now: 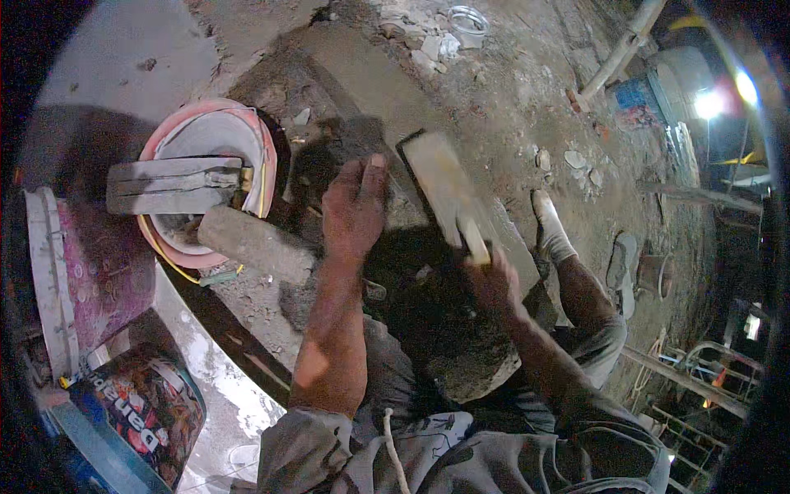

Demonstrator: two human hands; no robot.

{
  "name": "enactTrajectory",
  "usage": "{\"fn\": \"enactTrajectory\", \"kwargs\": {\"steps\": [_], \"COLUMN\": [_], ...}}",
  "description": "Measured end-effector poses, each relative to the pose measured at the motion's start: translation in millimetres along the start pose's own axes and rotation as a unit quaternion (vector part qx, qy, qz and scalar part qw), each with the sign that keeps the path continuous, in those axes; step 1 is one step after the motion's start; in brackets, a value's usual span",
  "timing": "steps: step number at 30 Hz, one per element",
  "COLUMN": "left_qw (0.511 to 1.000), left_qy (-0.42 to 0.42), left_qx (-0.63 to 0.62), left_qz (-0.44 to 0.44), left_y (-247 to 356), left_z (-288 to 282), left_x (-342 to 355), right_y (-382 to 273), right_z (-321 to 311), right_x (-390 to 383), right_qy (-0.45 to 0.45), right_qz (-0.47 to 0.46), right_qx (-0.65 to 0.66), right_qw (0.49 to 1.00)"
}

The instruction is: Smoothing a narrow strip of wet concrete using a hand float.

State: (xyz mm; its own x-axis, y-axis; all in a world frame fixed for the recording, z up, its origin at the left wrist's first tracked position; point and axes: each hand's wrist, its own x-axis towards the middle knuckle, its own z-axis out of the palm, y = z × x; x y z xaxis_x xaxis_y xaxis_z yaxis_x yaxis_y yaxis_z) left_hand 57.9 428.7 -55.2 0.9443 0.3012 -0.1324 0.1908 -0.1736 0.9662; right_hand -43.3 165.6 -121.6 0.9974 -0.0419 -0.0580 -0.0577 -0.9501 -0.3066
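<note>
My right hand (487, 270) grips the handle of a pale, flat rectangular float (432, 165), slightly blurred, over a strip of smoothed grey mortar (362, 66) on a ledge. My left hand (354, 206) is closed beside that strip, left of the float, its fingers curled near a dark grey patch; what they hold, if anything, I cannot make out. Below my hands is a dark, shadowed mass (420, 321). To the left, a pink-rimmed bucket (169, 123) bears a grey split block (156, 185), and a worn board (255, 243) leans across its lower rim.
A magenta bucket (111, 288) and a printed bucket (140, 412) stand at left. Rubble and a white ring (467, 25) lie at top. My socked foot (550, 222) rests right of the float. Poles (617, 53), metal railings (716, 387) and lamps (709, 103) are at right.
</note>
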Motion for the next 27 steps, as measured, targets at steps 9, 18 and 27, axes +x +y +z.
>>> {"fn": "enactTrajectory", "kwargs": {"steps": [9,18,27], "left_qw": [0.999,0.997,0.999], "left_qy": [0.023,0.004,-0.003], "left_qx": [-0.003,0.035,0.032], "left_qz": [0.032,0.068,0.012], "left_y": [4.2,-12.7,0.0], "left_z": [1.9,3.6,8.8], "left_x": [-6.6,-2.2,5.2], "right_y": [-83.8,-12.9,49.0], "right_z": [10.3,8.1,-8.6], "right_x": [159.8,123.0,82.5], "right_qy": [-0.028,-0.04,-0.097], "right_qz": [0.019,0.044,0.104], "right_qx": [0.068,0.062,0.099], "right_qw": [0.997,0.996,0.985]}}
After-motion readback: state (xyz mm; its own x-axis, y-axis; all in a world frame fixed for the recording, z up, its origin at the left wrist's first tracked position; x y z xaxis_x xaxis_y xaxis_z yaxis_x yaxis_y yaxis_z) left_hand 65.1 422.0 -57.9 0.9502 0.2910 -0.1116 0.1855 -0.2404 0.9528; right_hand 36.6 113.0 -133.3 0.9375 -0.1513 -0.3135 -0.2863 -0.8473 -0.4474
